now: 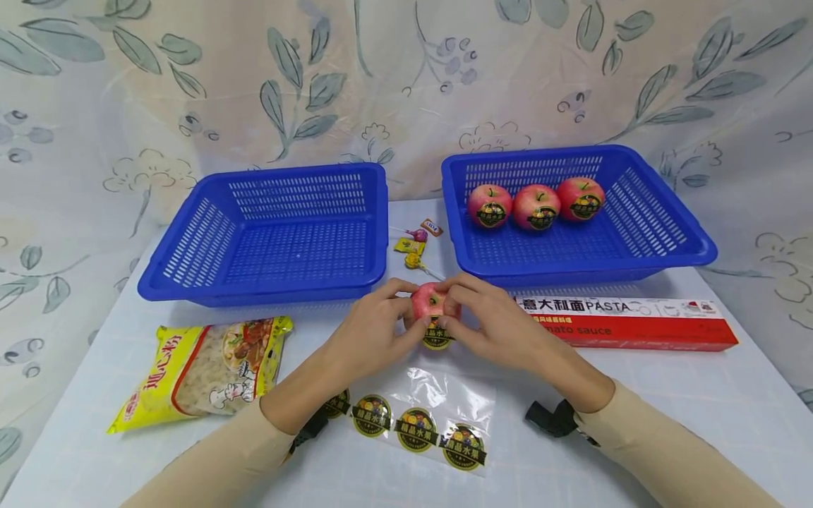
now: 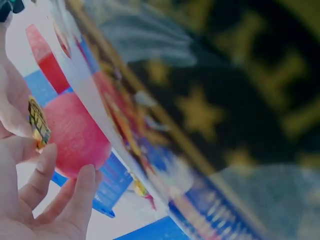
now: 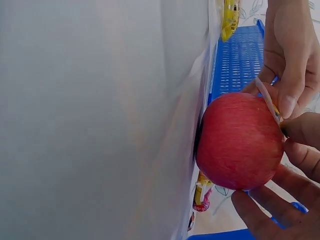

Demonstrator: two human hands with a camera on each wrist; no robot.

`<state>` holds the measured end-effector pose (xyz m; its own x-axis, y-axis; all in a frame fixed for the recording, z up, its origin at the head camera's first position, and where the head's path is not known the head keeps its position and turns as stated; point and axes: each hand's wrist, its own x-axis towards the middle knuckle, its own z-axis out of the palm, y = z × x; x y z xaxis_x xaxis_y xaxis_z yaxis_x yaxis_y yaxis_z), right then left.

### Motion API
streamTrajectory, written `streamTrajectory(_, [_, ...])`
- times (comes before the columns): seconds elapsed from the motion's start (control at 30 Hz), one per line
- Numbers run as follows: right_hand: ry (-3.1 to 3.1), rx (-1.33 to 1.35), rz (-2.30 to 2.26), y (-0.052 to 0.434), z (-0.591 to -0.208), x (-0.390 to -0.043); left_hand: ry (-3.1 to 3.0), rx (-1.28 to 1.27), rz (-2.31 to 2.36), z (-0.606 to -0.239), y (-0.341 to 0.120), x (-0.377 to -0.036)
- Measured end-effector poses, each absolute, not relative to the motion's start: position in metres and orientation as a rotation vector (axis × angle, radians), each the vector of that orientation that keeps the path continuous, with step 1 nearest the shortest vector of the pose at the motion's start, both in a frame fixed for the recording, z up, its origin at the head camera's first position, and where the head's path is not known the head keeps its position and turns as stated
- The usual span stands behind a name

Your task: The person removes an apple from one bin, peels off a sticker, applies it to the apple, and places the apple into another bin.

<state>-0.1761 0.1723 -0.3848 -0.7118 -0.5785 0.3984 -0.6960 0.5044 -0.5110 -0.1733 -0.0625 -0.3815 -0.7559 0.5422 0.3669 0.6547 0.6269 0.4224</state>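
Both my hands hold a red apple (image 1: 430,307) low over the table at the middle, stem up. My left hand (image 1: 371,324) has its fingers round the left side, and my right hand (image 1: 498,321) grips the right side. A black and gold round sticker (image 1: 437,336) covers the front of the apple, with both thumbs at its edges. In the right wrist view, a pale edge of the sticker (image 3: 266,97) stands off the apple's skin. Just in front lies a clear sheet (image 1: 441,388) bearing several more round stickers.
A blue basket (image 1: 571,268) at back right contains three stickered apples (image 1: 536,204). Another blue basket (image 1: 267,291) stands at back left. Wrapped candies (image 1: 409,245) lie between them. A yellow food bag (image 1: 209,367) is at left, a red and white pasta box (image 1: 648,331) at right.
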Motion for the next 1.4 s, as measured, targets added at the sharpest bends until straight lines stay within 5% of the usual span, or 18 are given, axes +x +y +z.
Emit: streamTrajectory(1.4, [-2.816,1.328,0.795,0.186,-0.368,-0.184,-2.787,-1.317,-0.657,-0.371,-0.069,-0.193])
